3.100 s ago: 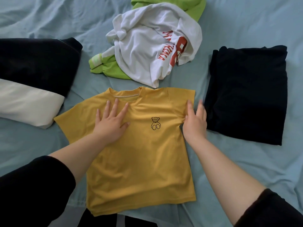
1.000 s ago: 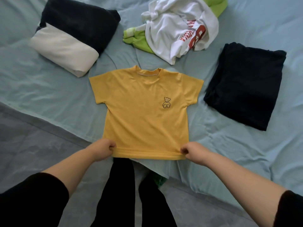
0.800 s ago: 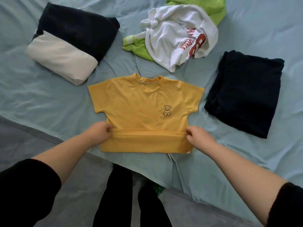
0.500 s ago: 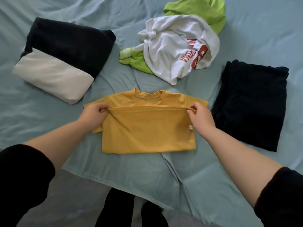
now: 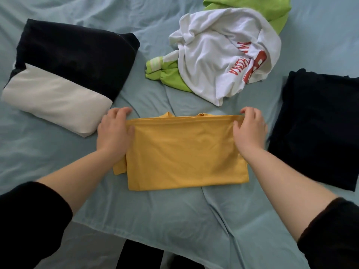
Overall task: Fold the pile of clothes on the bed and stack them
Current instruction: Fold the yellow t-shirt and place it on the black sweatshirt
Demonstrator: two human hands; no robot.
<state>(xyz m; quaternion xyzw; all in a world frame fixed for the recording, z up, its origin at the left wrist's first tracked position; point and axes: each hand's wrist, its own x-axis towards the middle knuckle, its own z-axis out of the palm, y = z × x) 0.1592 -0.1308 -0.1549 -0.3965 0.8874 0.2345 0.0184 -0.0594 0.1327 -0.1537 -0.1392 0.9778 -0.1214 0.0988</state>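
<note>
Blue bedsheet (image 5: 174, 220), wrinkled, with its near edge in view at the bottom. The yellow T-shirt (image 5: 186, 152) lies flat in the middle of it, close to that edge, folded once bottom-to-top. The hem sits near the shoulders and the collar (image 5: 168, 114) peeks out behind it.

- Left hand (image 5: 114, 131): fingers curled over the far-left corner of the folded layer, gripping it.
- Right hand (image 5: 249, 129): pinching the far-right corner between thumb and fingers.
- Black-and-white folded garment (image 5: 68, 70): to the left, just beside the left hand.
- Black folded garment (image 5: 318, 123): to the right, near the right hand.
- Unfolded pile: white T-shirt (image 5: 217, 61) lies on a green garment (image 5: 171, 76), beyond the yellow one and not touching it.

Risks, my read:
- A sleeve (image 5: 118, 167) sticks out past the left side under the forearm. If it isn't tucked in, the next fold comes out lumpy and lopsided.
- The hem line looks a bit skewed against the collar, so letting go now would lock that in.
- Thin knit on a rumpled sheet means the top layer can creep when the corners are released.
- The shirt sits close to the bed edge, so a careless drag could slide it off.
</note>
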